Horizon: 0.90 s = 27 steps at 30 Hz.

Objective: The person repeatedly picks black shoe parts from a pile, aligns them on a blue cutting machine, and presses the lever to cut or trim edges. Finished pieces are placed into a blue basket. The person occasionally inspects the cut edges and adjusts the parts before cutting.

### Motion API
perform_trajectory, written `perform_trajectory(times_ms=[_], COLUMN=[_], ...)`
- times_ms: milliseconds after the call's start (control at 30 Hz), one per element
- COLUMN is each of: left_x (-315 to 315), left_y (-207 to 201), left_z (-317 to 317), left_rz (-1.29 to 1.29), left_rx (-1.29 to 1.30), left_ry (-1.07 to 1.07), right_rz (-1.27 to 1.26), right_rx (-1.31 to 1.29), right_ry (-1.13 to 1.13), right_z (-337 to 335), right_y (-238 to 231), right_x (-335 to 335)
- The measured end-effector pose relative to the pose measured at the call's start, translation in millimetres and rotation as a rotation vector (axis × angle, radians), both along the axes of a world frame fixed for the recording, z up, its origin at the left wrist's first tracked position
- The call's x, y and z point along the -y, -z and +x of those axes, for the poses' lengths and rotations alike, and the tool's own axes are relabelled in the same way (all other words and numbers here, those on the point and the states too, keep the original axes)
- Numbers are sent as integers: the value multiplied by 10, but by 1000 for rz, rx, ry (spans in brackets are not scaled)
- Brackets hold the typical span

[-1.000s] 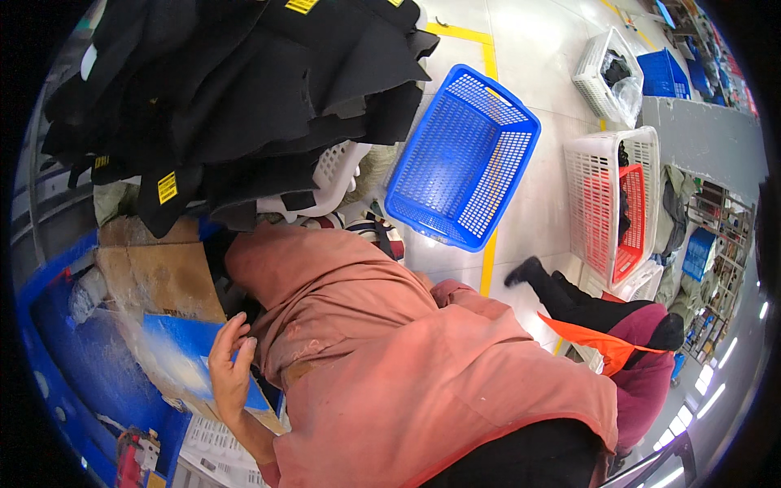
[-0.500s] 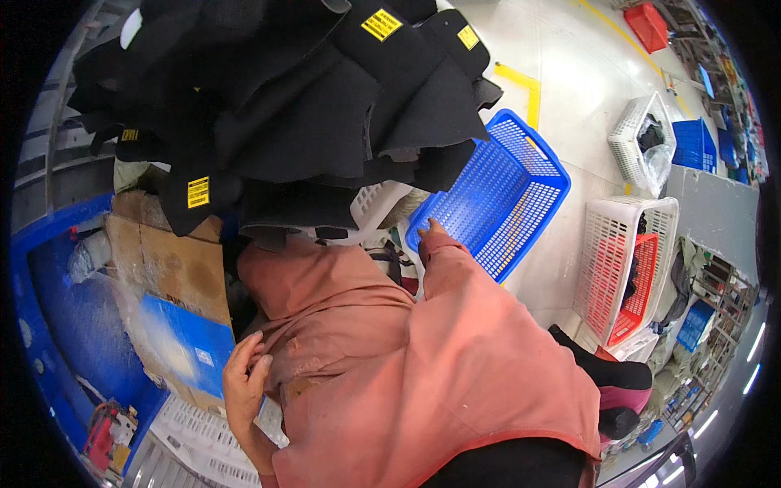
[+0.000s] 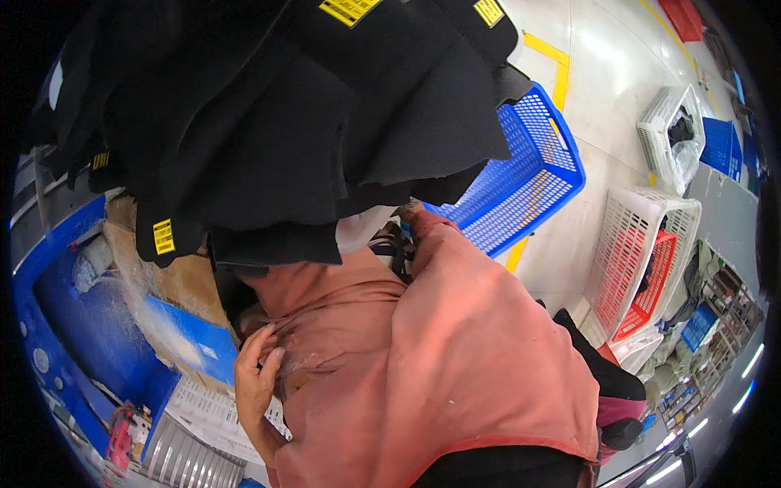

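Note:
A big heap of black fabric pieces (image 3: 268, 122) with yellow labels fills the top of the view. My right hand (image 3: 411, 210) reaches under the heap's lower right edge, beside the near corner of a blue perforated basket (image 3: 521, 220). Its fingers are mostly hidden there, so I cannot see what they touch. My left hand (image 3: 259, 370) rests by my lap against the salmon-coloured garment (image 3: 455, 350), its fingers loosely bent and apart with nothing in them. Part of a white container (image 3: 362, 228) shows below the heap.
To the left are a blue machine frame (image 3: 57, 309), a cardboard sheet (image 3: 191, 285) and a blue panel (image 3: 191, 337). On the right stand a white basket (image 3: 618, 236) with a red basket (image 3: 655, 281) inside and another white basket (image 3: 667, 130). Yellow lines mark the floor.
My right hand has left the blue basket's rim and moved left, under the black pieces. The heap looks larger and covers more of the basket. My left hand has hardly moved.

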<state>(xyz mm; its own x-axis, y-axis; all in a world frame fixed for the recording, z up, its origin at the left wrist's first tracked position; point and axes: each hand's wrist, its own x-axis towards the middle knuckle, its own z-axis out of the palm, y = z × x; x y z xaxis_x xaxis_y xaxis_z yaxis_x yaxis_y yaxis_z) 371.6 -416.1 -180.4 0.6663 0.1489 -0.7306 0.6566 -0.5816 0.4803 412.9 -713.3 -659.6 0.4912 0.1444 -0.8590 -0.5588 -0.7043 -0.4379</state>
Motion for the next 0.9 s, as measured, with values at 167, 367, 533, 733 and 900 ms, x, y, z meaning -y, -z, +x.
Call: perform_trajectory(times_ms=[167, 367, 533, 733, 900], left_x=[3, -69, -95, -105, -188], left_y=[61, 113, 149, 191, 155], left_z=[79, 64, 43, -42, -239], left_rz=[-10, -50, -82, -137, -172], left_rx=[23, 58, 78, 159, 191], left_ry=[61, 109, 169, 223, 169], right_rz=[36, 53, 8, 87, 52], right_rx=[64, 107, 143, 117, 105], right_ry=[26, 174, 399, 414, 263], right_z=[210, -298, -1083, -1350, -1189], right_y=[-114, -103, -223, -277, -335], right_x=[-127, -142, -71, 7, 95])
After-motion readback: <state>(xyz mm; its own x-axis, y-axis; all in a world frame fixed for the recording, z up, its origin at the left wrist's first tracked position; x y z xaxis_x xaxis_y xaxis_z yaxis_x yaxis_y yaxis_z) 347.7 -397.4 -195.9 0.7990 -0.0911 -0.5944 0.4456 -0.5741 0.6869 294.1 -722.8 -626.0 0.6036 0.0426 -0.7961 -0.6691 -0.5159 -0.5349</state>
